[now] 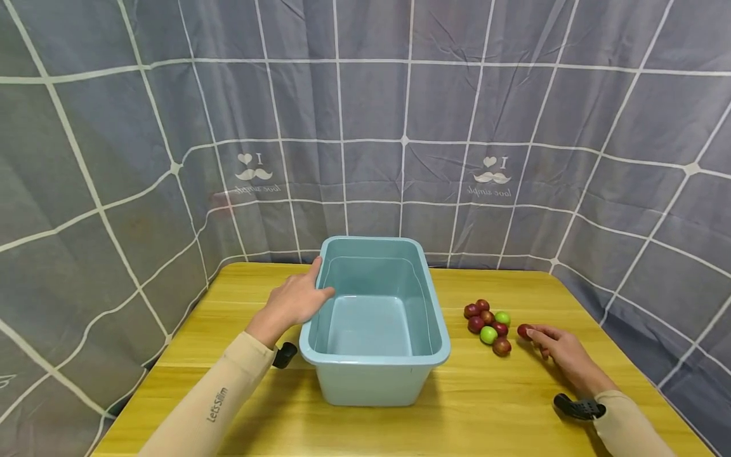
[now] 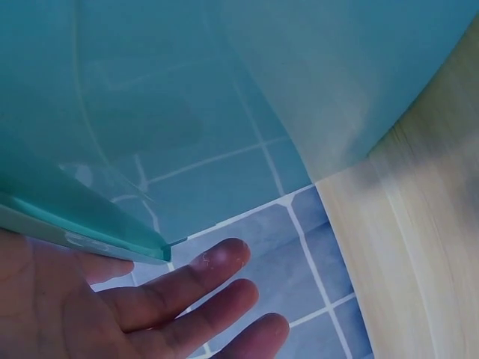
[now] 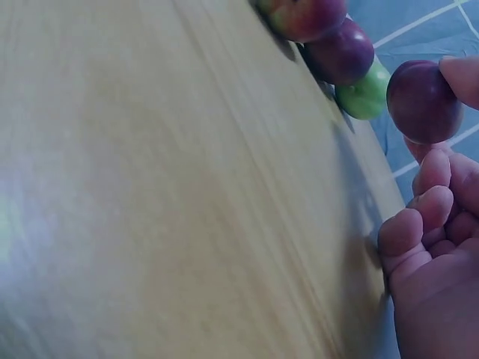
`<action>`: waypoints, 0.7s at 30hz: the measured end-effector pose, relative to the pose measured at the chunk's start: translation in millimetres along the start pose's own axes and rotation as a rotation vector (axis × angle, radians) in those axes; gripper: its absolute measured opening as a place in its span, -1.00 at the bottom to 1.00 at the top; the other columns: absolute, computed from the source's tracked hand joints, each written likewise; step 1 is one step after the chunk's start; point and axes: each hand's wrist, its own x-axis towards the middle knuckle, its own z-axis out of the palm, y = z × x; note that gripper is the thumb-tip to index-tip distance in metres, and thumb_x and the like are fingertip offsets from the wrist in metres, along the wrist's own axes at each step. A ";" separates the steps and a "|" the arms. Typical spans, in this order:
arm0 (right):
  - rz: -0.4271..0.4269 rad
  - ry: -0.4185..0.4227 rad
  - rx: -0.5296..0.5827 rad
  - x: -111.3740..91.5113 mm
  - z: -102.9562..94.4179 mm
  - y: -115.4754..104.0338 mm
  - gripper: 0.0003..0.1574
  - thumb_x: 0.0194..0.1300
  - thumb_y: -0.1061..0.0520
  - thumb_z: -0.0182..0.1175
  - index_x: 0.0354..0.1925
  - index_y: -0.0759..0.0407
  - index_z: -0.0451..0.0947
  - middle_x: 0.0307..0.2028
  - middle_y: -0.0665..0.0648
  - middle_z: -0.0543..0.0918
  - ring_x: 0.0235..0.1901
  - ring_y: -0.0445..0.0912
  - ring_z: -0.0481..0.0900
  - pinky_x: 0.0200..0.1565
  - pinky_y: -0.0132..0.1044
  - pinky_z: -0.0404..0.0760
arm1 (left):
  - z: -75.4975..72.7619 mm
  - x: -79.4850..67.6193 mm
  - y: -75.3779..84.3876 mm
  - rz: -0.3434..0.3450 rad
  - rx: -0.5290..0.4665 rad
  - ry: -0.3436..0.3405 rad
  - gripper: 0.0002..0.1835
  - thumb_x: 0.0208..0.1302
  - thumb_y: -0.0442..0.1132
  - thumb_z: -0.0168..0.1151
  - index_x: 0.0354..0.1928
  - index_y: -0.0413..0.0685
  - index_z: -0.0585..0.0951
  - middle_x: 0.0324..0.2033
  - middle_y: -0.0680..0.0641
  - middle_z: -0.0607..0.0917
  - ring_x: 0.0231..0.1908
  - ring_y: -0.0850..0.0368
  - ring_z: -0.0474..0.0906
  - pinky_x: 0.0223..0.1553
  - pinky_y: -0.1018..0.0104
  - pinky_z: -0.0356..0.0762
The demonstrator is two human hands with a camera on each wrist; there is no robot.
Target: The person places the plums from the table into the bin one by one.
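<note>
A grey curtain (image 1: 371, 108) with white grid lines hangs before me and wraps to my left and right. On it I see two white moustaches (image 1: 254, 174), each with a heart (image 1: 244, 158) and mirrored lettering. My table (image 1: 485, 412) is yellow wood-grain.

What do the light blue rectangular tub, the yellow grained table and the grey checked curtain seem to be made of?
Light blue rectangular tub: probably moulded plastic, glossy; its smooth walls show soft reflections.
Yellow grained table: wood or printed laminate, satin; grain streaks show, but the core is hidden.
Grey checked curtain: likely thin fabric, matt; it hangs in creases.
</note>
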 end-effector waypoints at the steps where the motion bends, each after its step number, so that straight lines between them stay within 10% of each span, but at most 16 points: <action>1: -0.001 0.002 0.010 0.0 -0.5 -1.5 -0.08 0.42 -0.31 0.14 0.32 0.44 0.40 -0.19 -0.09 0.62 -0.32 -0.20 0.47 -0.29 -0.35 0.50 | -0.2 0.1 -0.3 0.000 -0.003 0.001 -0.06 0.36 0.23 -0.03 0.64 0.13 -0.16 0.36 -0.21 0.48 0.19 -0.17 0.53 -0.37 0.12 0.46; 12: -0.130 0.037 -0.125 -1.8 -2.6 -28.4 -0.18 0.50 -0.22 0.08 0.31 0.46 0.41 0.15 0.38 0.61 -0.19 -0.26 0.58 -0.18 -0.37 0.62 | 0.5 -0.7 -4.2 -0.008 -0.018 -0.011 -0.06 0.37 0.23 -0.03 0.64 0.15 -0.18 0.33 -0.18 0.51 0.12 -0.11 0.57 -0.37 0.16 0.45; 21: -0.175 0.011 -0.072 5.1 -8.5 -58.4 -0.15 0.48 -0.30 0.05 0.33 0.36 0.42 -0.07 -0.18 0.68 -0.18 -0.14 0.56 -0.16 -0.40 0.57 | 1.0 -0.3 -2.7 -0.010 -0.026 -0.012 -0.06 0.37 0.23 -0.03 0.64 0.18 -0.19 0.31 -0.16 0.54 0.07 -0.09 0.59 -0.40 0.18 0.44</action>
